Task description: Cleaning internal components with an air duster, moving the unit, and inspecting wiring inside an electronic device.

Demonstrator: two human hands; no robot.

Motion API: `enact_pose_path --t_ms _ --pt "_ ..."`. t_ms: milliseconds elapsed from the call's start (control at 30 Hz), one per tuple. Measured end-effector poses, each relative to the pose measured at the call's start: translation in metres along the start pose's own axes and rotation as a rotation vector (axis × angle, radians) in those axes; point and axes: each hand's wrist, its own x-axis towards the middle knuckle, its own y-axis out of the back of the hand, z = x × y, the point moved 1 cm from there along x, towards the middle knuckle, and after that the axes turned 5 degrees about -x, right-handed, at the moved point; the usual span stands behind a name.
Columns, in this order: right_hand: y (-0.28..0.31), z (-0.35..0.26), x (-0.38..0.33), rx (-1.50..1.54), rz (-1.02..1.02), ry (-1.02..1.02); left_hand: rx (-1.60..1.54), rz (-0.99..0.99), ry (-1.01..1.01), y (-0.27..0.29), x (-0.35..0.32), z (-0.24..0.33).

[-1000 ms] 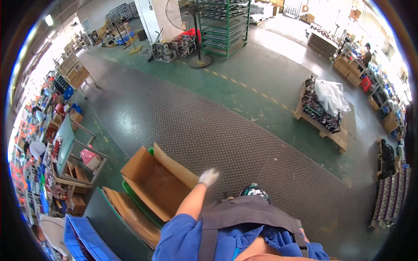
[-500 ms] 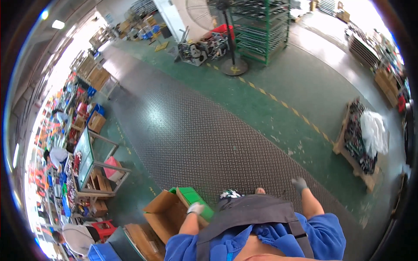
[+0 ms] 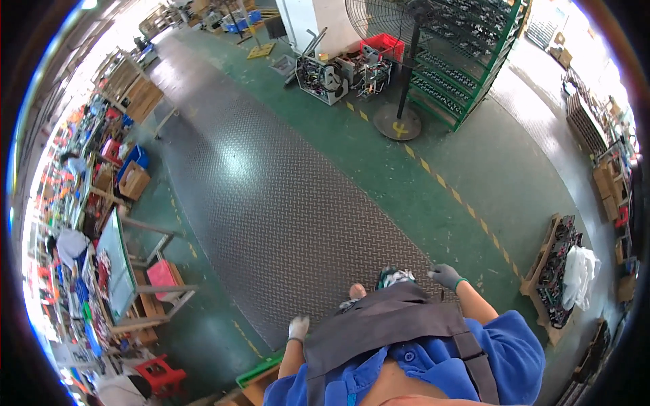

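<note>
My left hand (image 3: 298, 327), in a pale glove, hangs over the metal floor plate with its fingers loosely apart and nothing in them. Closest to it is a green plastic bin (image 3: 258, 369), showing only partly at the lower edge beside my sleeve, with a brown cardboard box (image 3: 261, 389) next to it. My right hand (image 3: 445, 276), in a grey glove with a green cuff, is held out to the side. Its fingers are slightly bent and hold nothing visible. My shoes (image 3: 395, 276) show between the hands, beyond a dark apron.
Patterned metal plating (image 3: 291, 223) runs ahead along the green floor. On the right stands a loaded pallet (image 3: 552, 284) with a white plastic bag. Further off are a pedestal fan (image 3: 399, 122) and a green rack (image 3: 467, 81). A glass-topped table (image 3: 118, 271) and red stool (image 3: 160, 374) stand left.
I have moved forward along the plating. The cardboard box and green bin have slid to the lower edge, and my left hand is now clear of them. The fan and rack appear larger.
</note>
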Motion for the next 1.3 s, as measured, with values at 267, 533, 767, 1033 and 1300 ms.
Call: enact_pose_path --t_ms 267,533,767,1033,1300 --pt "0.008 0.161 0.195 -0.233 -0.366 -0.584 -0.410 0.343 -0.233 0.298 0.237 0.246" --pt "0.239 -0.350 0.581 0.016 0.061 -0.025 -0.396 0.098 0.159 0.428 0.331 0.233" --pt "0.384 -0.687 0.742 0.244 0.156 0.421 -0.827 0.116 0.373 0.492 0.592 0.128" --pt "0.290 -0.573 0.838 -0.092 -0.224 -0.389 0.542 0.369 -0.558 0.843 0.929 0.255" --pt "0.267 -0.614 0.955 0.401 -0.239 -0.923 -0.387 0.352 -0.243 1.080 1.148 0.477"
